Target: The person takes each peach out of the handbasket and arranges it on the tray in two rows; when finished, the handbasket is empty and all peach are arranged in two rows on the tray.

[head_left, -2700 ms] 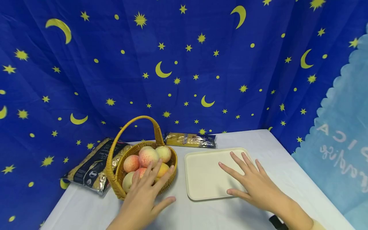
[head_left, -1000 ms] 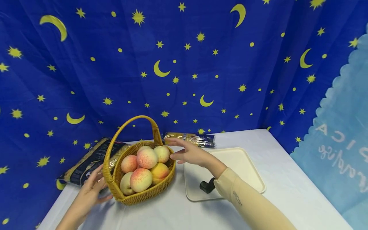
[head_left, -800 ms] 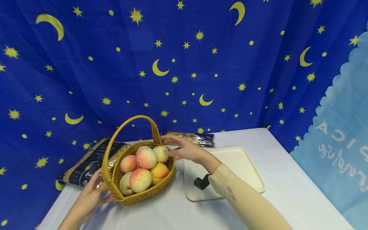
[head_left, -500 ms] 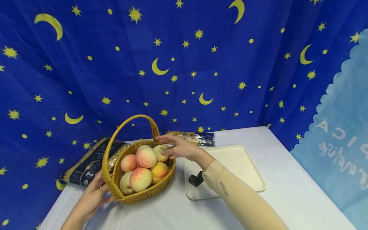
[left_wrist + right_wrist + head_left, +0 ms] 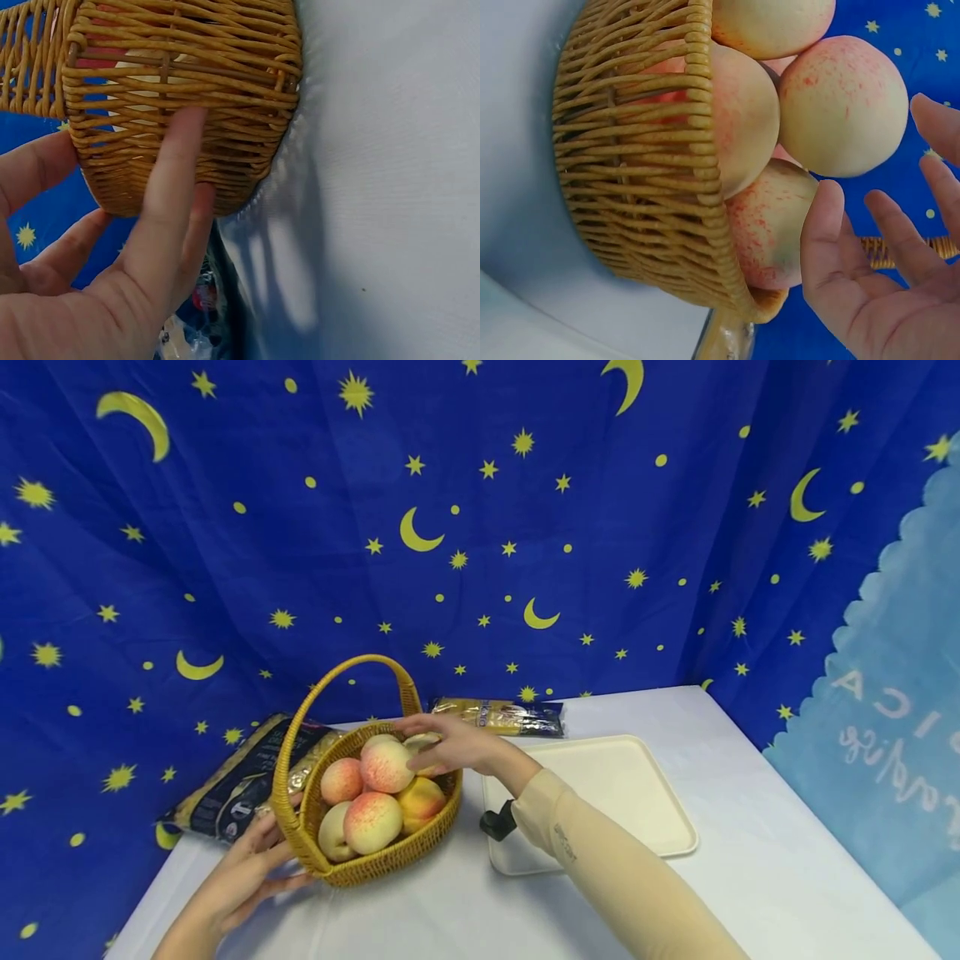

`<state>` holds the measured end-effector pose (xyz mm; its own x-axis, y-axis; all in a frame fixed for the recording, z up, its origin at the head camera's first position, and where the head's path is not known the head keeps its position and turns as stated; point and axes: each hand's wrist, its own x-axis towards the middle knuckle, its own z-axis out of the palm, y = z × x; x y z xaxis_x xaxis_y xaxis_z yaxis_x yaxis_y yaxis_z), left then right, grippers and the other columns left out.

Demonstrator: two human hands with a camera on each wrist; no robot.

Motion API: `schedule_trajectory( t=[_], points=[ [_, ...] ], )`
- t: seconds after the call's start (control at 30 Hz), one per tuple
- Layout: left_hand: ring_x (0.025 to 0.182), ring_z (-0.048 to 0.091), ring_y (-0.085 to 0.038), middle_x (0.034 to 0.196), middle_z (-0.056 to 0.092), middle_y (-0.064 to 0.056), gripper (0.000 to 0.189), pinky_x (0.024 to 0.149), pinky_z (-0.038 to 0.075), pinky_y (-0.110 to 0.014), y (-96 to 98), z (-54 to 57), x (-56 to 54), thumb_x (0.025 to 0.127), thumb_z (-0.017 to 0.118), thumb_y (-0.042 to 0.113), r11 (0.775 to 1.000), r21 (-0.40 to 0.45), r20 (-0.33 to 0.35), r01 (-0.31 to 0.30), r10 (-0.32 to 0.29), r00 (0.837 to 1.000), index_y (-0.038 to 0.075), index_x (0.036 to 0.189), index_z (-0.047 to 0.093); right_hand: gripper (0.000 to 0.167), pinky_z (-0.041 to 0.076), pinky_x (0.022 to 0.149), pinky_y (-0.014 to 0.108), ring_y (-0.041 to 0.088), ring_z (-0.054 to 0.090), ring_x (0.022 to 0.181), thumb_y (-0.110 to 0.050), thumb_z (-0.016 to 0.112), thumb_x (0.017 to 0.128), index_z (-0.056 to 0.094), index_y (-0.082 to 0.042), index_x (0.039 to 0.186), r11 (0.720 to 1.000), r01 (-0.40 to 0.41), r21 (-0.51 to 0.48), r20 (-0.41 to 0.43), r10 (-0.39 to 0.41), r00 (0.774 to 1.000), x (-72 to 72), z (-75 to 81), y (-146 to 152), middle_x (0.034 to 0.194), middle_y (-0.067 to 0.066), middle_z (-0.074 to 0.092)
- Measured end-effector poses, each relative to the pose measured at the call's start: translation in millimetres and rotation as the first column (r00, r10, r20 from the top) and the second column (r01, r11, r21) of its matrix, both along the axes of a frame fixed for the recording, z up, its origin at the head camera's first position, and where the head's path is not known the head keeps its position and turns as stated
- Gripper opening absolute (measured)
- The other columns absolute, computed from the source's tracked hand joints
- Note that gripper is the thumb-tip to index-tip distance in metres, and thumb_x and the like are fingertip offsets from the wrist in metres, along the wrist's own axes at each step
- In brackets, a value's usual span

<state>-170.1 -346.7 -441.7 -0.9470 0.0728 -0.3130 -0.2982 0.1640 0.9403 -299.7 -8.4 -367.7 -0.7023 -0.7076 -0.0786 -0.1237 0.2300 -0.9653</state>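
Note:
A wicker basket (image 5: pixel 397 857) with a tall handle stands on the white table, heaped with several peaches (image 5: pixel 372 822). My right hand (image 5: pixel 461 747) hovers over its far right side, fingers spread around a pale peach (image 5: pixel 422 741) that it partly hides. In the right wrist view, the fingertips are close to a blushed peach (image 5: pixel 844 105), and a finger overlaps another peach (image 5: pixel 772 225). My left hand (image 5: pixel 243 870) is at the basket's near left side, fingers extended. The left wrist view has its fingers (image 5: pixel 176 165) against the woven wall (image 5: pixel 247 112), none wrapped round it.
A cream rectangular tray (image 5: pixel 622 793) lies right of the basket, partly under my right forearm. Behind stands a yellow and blue plastic pack (image 5: pixel 498 717). A large black bag (image 5: pixel 232 785) lies left of the basket. A starry blue curtain (image 5: pixel 480 568) closes off the back.
My right hand has moved left from above the tray to over the peaches. My left hand has gone from in front of the peaches to the basket's left side.

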Motion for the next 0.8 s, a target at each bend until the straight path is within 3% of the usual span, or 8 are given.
schedule_trajectory(
  t=[0.2,0.3,0.5,0.8],
  points=[
    [0.131,0.06,-0.022,0.177,0.011,-0.028,0.083,0.101,0.063,-0.057,0.2,-0.9,-1.7,0.111,0.058,0.014,1.0,0.02,0.008,0.0,0.0,1.0,0.022,0.175,0.005,0.071,0.062,0.099,0.04,0.032,0.052,0.146,-0.008,0.08,0.096,0.054,-0.022,0.16,0.999,-0.021,0.031,-0.061,0.022,0.998,-1.6,0.6,-8.5,0.164,0.012,0.05],
    [0.129,0.062,-0.019,0.176,0.013,-0.027,0.083,0.101,0.063,-0.057,1.0,-1.4,-2.2,0.111,0.058,0.014,1.0,0.03,0.006,-0.002,0.002,1.0,0.023,0.175,0.006,0.072,0.062,0.098,0.043,0.033,0.05,0.149,-0.008,0.082,0.093,0.055,-0.021,0.159,0.998,-0.022,0.062,-0.085,0.027,0.996,-2.5,2.0,-11.9,0.164,0.01,0.051],
    [0.124,0.065,-0.015,0.175,0.017,-0.025,0.077,0.101,0.063,-0.058,1.8,-3.9,-1.6,0.112,0.055,0.014,0.999,0.044,0.0,-0.028,0.028,1.0,0.028,0.174,0.011,0.073,0.059,0.105,0.056,0.035,0.047,0.152,-0.007,0.084,0.091,0.057,-0.024,0.157,0.993,-0.033,0.113,-0.087,0.043,0.995,-4.2,4.4,-17.9,0.166,0.004,0.05],
    [0.12,0.067,-0.016,0.173,0.021,-0.025,0.072,0.099,0.064,-0.056,2.7,-8.4,0.2,0.113,0.054,0.015,0.996,0.042,0.01,-0.073,0.073,0.997,0.035,0.172,0.019,0.077,0.052,0.117,0.045,0.034,0.05,0.15,-0.001,0.085,0.088,0.06,-0.03,0.155,0.983,-0.07,0.171,-0.069,0.082,0.994,-6.5,2.7,-24.1,0.162,0.01,0.053]
  ],
)
